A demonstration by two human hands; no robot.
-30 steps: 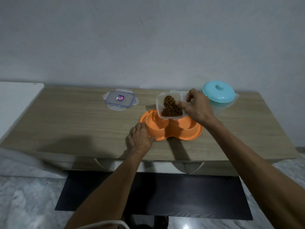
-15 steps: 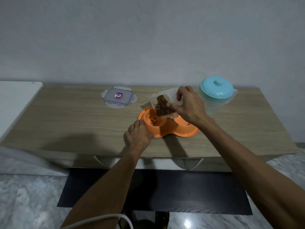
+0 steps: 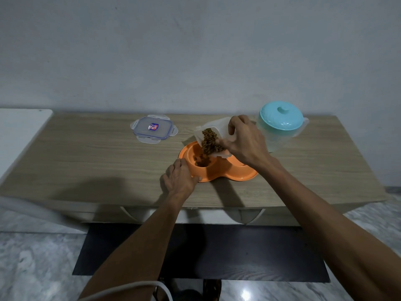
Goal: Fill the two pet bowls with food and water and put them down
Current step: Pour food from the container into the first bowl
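Observation:
An orange double pet bowl sits on the wooden table. My right hand grips a clear plastic food container, tilted down over the left bowl. Brown kibble slides from it, and some lies in the left bowl. My left hand rests on the bowl's left rim, thumb against the front edge. The right bowl is partly hidden by my right hand. A clear water jug with a turquoise lid stands just behind my right hand.
The container's clear lid with a red and blue label lies on the table at the back left. A white surface adjoins the table's left end. Below the table front are a dark mat and marble floor.
My right hand has tipped the food container further over the left bowl, and kibble now falls into it. My left hand stays at the bowl's rim.

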